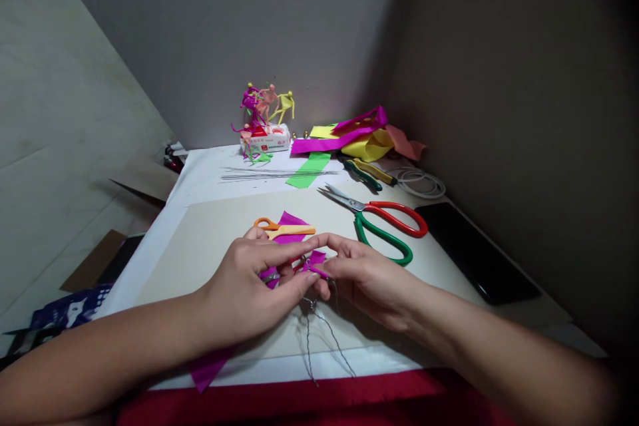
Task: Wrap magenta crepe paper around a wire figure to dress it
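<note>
Magenta paper is bunched between both hands, just above the middle of a beige board that lies on the white-covered table, and a twisted wire runs from it down toward the near edge. The left hand is curled, its thumb and fingers closed around the paper and wire, with the index finger stretched across to touch the right hand. The right hand pinches the paper and wire with its fingertips; the exact grip is partly hidden. Orange-handled scissors lie just beyond the left hand on a second piece of magenta paper, while another magenta strip hangs over the near edge. Red-and-green-handled scissors lie open to the right of the hands, near a black phone along the right edge. Toward the far edge are loose thin wires, a green paper strip, yellow-handled pliers, and a coiled white cable. Colourful paper-and-wire figures stand on a white box in the far corner, beside heaped magenta and yellow paper.
</note>
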{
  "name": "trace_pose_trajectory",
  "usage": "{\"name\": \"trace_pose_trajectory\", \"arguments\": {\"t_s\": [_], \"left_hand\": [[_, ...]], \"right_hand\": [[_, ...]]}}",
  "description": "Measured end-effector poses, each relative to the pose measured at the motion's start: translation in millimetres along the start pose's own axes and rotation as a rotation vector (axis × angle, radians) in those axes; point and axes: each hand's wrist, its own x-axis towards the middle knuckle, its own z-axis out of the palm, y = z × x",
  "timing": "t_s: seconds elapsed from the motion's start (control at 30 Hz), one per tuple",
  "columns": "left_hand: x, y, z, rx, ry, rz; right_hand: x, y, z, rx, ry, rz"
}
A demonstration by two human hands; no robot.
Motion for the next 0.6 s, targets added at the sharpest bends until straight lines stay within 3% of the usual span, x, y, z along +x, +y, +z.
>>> {"name": "trace_pose_trajectory", "arguments": {"t_s": [0.17,0.37,0.6], "left_hand": [[0.9,0.0,0.7,-0.079,-0.087,-0.098],[4.0,-1.4,-3.0,-0.201,-0.204,-0.065],[7.7,1.1,-6.6,-0.288,-0.290,-0.277]], "right_hand": [[-0.3,-0.9,2.5,0.008,0.011,0.001],[-1.3,-1.2,2.4,0.008,0.013,0.039],[-0.4,2.3,0.0,0.045,-0.003,0.038]]}}
